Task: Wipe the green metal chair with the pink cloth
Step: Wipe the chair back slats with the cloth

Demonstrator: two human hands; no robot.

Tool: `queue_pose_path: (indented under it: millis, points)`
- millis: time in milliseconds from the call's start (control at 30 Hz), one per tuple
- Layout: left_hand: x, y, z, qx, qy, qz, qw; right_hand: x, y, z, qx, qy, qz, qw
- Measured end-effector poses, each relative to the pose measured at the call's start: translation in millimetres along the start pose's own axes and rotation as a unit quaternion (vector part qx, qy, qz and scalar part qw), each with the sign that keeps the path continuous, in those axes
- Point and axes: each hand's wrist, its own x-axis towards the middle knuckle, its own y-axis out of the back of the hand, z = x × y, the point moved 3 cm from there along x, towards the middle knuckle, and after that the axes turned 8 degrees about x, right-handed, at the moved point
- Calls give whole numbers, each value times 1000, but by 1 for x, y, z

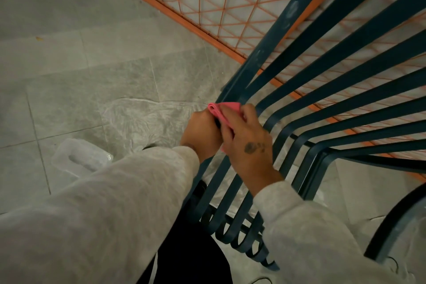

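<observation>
Grey sleeves [115,203] closest. Left hand [202,132] is curled and grips one end of the pink cloth [224,110]. Right hand [250,145] has fingers curled over the cloth, holding it against the green metal chair [322,76] at its outer slat. Plastic sheet [138,120] on the floor [57,64].

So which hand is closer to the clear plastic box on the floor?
Left. The left hand grips the cloth on the side toward the box. The right hand holds the cloth too, but farther right, over the chair.
</observation>
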Motion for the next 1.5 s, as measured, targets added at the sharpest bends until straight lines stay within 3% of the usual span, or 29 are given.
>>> queue_pose_path:
  millis: [100, 200, 300, 433, 567, 700, 867, 1000, 1133, 1300, 1367, 1500]
  points:
    - [0, 0, -2, -51, 40, 22, 998, 16, 13, 6, -19, 22, 18, 999]
    - [-3, 1, -3, -112, 95, 36, 989, 40, 24, 15, -30, -14, 74, 997]
    - [-4, 2, -2, -111, 83, 37, 990, 32, 13, 13, -14, -52, 71, 996]
    - [0, 2, 0, -41, 24, 8, 999, 3, 2, 0, 12, -23, 16, 1000]
    - [-2, 4, 0, -121, 70, 23, 990, 24, 16, 11, -4, -48, 36, 998]
    - [-5, 3, -2, -126, 98, 25, 987, 36, 13, 16, -9, -74, 107, 991]
    - [-2, 2, 0, -82, 49, 19, 995, 3, -1, 2, 7, -46, 36, 998]
    - [-2, 2, -1, -111, 83, 22, 990, 27, 17, 10, -24, -10, 57, 998]
    - [-4, 0, -2, -115, 99, 21, 988, 39, 14, 17, -18, -48, 97, 994]
    - [-1, 2, 1, -42, 35, -8, 998, -8, -9, 4, 50, -40, 51, 997]
    - [-1, 3, 1, -66, 50, 2, 997, -3, -4, 10, 73, -47, 42, 995]
    - [-4, 2, -1, -120, 116, 15, 986, 38, 15, 25, 77, -100, 127, 984]
